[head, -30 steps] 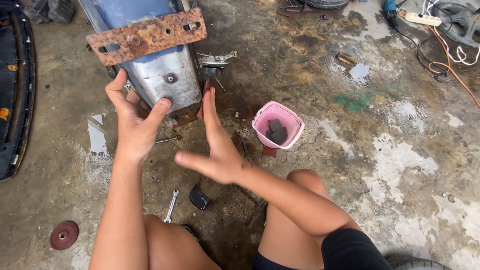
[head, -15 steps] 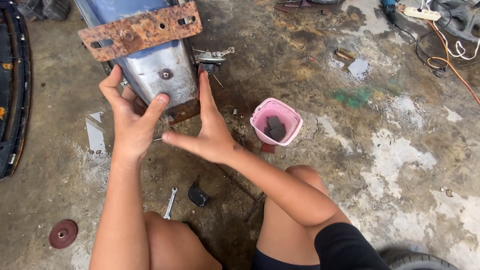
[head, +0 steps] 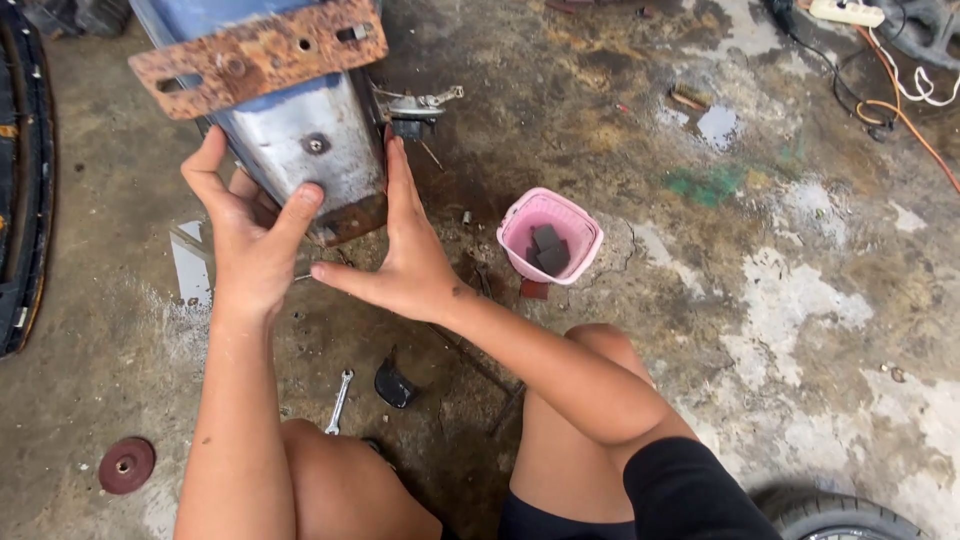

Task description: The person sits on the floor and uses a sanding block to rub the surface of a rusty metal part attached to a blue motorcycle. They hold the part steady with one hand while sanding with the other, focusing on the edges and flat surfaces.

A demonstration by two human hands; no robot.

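A silver-grey metal fender (head: pixel 310 150) with a bolt in its middle and a rusty lower edge stands in front of me. A rusty plate with holes (head: pixel 258 55) is fixed across its top. My left hand (head: pixel 250 240) grips the fender's lower left edge, thumb on its face. My right hand (head: pixel 400 260) lies flat against the fender's right side, fingers pointing up and thumb out to the left. A small metal bracket with wires (head: pixel 420 105) sticks out just above my right fingertips.
A pink plastic cup (head: pixel 550 235) with dark blocks inside sits on the stained concrete to the right. A small wrench (head: pixel 340 400) and a black part (head: pixel 393 383) lie between my knees. A red disc (head: pixel 126 464) lies at lower left, a tyre (head: pixel 850 515) at lower right, cables at top right.
My right hand has moved up from below the fender and now presses on its right side. My left hand has closed in on the lower left edge.
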